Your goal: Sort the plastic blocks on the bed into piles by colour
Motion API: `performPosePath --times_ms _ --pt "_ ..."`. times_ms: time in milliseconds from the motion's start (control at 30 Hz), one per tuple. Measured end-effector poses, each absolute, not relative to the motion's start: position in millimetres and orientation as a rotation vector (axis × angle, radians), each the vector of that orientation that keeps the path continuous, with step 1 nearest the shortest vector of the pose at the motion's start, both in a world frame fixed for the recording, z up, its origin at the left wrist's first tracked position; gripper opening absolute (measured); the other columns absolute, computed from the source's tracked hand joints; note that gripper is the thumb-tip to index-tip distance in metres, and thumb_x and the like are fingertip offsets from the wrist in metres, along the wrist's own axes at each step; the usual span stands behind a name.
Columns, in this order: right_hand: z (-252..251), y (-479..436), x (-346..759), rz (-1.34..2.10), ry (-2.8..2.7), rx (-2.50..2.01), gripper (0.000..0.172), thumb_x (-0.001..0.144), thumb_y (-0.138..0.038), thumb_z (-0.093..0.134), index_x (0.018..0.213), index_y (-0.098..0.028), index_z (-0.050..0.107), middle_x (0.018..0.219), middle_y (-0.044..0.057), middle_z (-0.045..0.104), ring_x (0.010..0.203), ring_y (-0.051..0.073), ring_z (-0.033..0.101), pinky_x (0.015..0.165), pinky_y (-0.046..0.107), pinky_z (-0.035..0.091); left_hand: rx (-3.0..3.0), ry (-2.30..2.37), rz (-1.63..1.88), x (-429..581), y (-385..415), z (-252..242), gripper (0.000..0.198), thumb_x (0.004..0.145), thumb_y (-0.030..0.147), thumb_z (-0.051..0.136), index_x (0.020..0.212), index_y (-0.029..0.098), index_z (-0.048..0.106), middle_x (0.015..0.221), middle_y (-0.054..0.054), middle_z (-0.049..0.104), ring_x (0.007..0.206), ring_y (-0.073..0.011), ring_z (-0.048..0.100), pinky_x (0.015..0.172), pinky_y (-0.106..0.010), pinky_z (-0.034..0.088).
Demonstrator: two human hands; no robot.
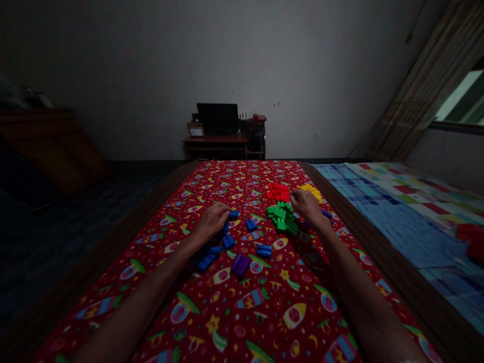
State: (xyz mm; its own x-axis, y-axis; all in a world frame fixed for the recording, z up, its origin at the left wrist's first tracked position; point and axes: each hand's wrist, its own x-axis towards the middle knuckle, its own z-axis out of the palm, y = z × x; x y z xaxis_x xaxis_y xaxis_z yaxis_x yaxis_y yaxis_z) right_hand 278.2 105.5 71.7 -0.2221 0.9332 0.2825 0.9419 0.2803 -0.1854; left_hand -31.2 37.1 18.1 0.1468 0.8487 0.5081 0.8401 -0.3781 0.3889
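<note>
My left hand (215, 219) is at the left of the cloth, its fingers bent together on a blue plastic block (233, 215) at their tips. Beside and below that hand lie more blue blocks (228, 242), partly hidden by it. My right hand (305, 205) is closed above the edge of a green block pile (282, 218); what its fingers hold, if anything, is hidden. A red block pile (278, 192) sits just left of it and a yellow one (310, 191) behind it. Purple blocks (325, 215) show partly under the right wrist.
One purple block (240, 265) and a blue block (263, 250) lie nearer me on the red patterned cloth (249, 322). Beyond the table stands a desk (215, 143) with a dark monitor (218, 118). At right is a bed with a checked cover (401, 227).
</note>
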Motion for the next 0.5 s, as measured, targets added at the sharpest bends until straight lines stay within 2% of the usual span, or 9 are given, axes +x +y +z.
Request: performPosePath --times_ms 133,267,500 --pt "58 112 280 0.159 -2.427 -1.555 0.029 0.089 -0.017 0.045 0.098 -0.012 0.072 0.092 0.011 0.072 0.078 0.017 0.061 0.064 0.022 0.035 2.307 1.823 1.092 -64 20 8 0.025 0.084 0.029 0.045 0.086 0.020 0.069 0.095 -0.008 0.070 0.091 -0.0219 0.065 0.085 -0.036 0.053" --pt "55 112 282 0.251 -2.565 -1.516 0.027 0.087 -0.012 0.046 0.095 -0.011 0.072 0.085 0.009 0.072 0.071 0.015 0.060 0.060 0.021 0.034 2.353 1.761 1.103 -62 8 8 0.026 0.084 0.028 0.044 0.086 0.020 0.069 0.096 -0.008 0.070 0.091 -0.0216 0.066 0.083 -0.036 0.054" --pt "67 107 283 0.225 -2.497 -1.538 0.030 0.091 -0.020 0.047 0.105 -0.013 0.071 0.094 0.013 0.072 0.081 0.018 0.065 0.066 0.022 0.039 2.370 1.720 1.153 -54 11 8 0.026 0.086 0.027 0.043 0.090 0.021 0.069 0.102 -0.007 0.069 0.097 -0.0213 0.064 0.090 -0.037 0.052"
